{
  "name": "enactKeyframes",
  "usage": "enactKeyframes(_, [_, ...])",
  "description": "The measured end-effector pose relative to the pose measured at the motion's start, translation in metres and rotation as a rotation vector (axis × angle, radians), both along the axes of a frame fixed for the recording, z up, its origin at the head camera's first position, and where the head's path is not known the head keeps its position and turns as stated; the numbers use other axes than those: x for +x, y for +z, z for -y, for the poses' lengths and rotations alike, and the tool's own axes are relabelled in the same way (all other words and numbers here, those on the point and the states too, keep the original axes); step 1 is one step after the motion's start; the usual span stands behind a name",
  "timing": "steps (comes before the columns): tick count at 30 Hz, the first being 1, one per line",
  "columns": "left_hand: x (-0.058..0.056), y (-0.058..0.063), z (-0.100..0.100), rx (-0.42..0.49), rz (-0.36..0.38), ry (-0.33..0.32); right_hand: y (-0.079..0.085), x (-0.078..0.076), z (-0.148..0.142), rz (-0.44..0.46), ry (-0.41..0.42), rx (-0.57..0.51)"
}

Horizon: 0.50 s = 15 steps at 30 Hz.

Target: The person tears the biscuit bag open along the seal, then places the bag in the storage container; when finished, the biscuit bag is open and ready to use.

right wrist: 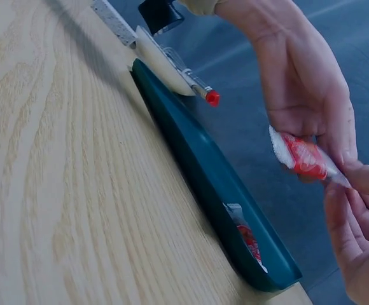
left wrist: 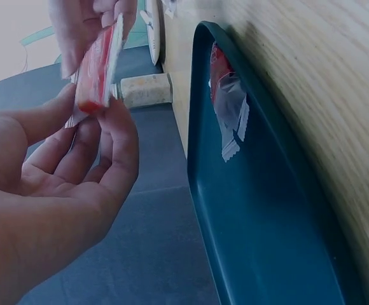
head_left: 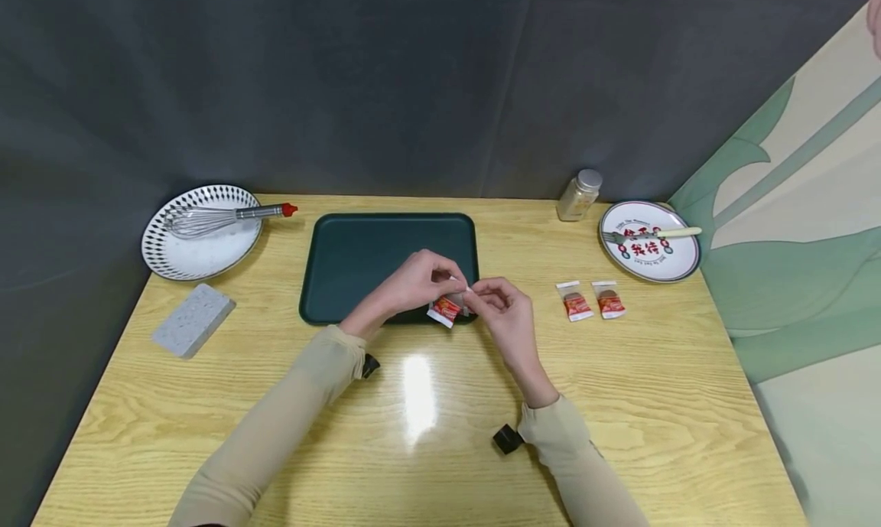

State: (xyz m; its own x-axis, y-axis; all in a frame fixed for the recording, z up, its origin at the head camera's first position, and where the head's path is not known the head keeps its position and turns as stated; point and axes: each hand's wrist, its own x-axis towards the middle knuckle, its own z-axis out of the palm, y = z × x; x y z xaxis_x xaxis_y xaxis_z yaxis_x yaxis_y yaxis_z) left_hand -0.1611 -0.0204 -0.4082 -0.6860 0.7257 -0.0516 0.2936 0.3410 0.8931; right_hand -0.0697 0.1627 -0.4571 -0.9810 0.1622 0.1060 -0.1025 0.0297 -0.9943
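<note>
Both hands meet above the front right corner of a dark green tray (head_left: 358, 267), holding one small red-and-clear snack packet (head_left: 446, 310) between them. The left hand (head_left: 420, 282) pinches one side of the packet with thumb and fingers. At its other end, the right hand (head_left: 505, 313) pinches the clear edge, as the right wrist view shows. Inside the tray lies a crumpled red-and-clear wrapper (left wrist: 228, 95), which looks torn at one end. Two more packets with brown round contents, a left one (head_left: 574, 301) and a right one (head_left: 609, 300), lie right of the right hand.
At the back left, a whisk (head_left: 227, 217) lies across a patterned plate (head_left: 193, 259), with a grey speckled block (head_left: 194, 320) in front. A lidded jar (head_left: 580, 196) stands at the back right, beside a plate (head_left: 650, 265) bearing a fork (head_left: 677, 232). Dark cloth hangs behind.
</note>
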Motion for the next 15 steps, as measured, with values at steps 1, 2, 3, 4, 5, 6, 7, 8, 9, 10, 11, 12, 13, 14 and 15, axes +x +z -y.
enactKeyframes(1, [-0.0004, -0.0003, -0.0002, -0.001, -0.002, -0.004, 0.0000, -0.0001, 0.0004, 0.002, -0.004, 0.005])
enactKeyframes(2, [-0.0006, -0.0002, -0.0002, -0.001, -0.004, -0.009, -0.0003, -0.0003, 0.0007, 0.004, -0.008, 0.014])
enactKeyframes(3, [-0.0009, -0.0002, -0.0002, -0.002, -0.004, -0.014, -0.0007, -0.0006, 0.0009, 0.006, -0.011, 0.021])
enactKeyframes(4, [-0.0011, -0.0001, 0.0000, -0.002, -0.001, -0.019, -0.0013, -0.0008, 0.0009, 0.006, -0.015, 0.032])
enactKeyframes(5, [-0.0014, -0.0001, 0.0001, -0.003, 0.003, -0.022, -0.0017, -0.0011, 0.0009, 0.004, -0.019, 0.041])
enactKeyframes(6, [-0.0013, -0.0003, 0.0005, -0.004, 0.006, -0.022, -0.0024, -0.0014, 0.0008, 0.004, -0.021, 0.051])
enactKeyframes(7, [-0.0010, -0.0006, 0.0011, -0.005, 0.011, -0.020, -0.0032, -0.0017, 0.0007, 0.001, -0.022, 0.057])
enactKeyframes(8, [-0.0006, -0.0011, 0.0016, -0.005, 0.016, -0.015, -0.0038, -0.0019, 0.0007, 0.000, -0.022, 0.064])
enactKeyframes(9, [-0.0001, -0.0020, 0.0017, -0.002, 0.019, -0.008, -0.0042, -0.0022, 0.0009, -0.005, -0.022, 0.065])
enactKeyframes(10, [0.0006, -0.0029, 0.0013, 0.004, 0.028, -0.001, -0.0047, -0.0025, 0.0011, -0.010, -0.021, 0.071])
enactKeyframes(11, [0.0015, -0.0040, 0.0005, 0.012, 0.039, 0.008, -0.0055, -0.0028, 0.0015, -0.017, -0.023, 0.072])
enactKeyframes(12, [0.0027, -0.0051, -0.0004, 0.023, 0.050, 0.018, -0.0064, -0.0031, 0.0021, -0.028, -0.028, 0.075])
enactKeyframes(13, [0.0040, -0.0061, -0.0017, 0.035, 0.066, 0.030, -0.0075, -0.0033, 0.0029, -0.042, -0.037, 0.086])
enactKeyframes(14, [0.0054, -0.0072, -0.0031, 0.048, 0.081, 0.042, -0.0085, -0.0034, 0.0041, -0.057, -0.048, 0.100])
enactKeyframes(15, [0.0071, -0.0081, -0.0047, 0.059, 0.097, 0.056, -0.0094, -0.0035, 0.0055, -0.078, -0.061, 0.116])
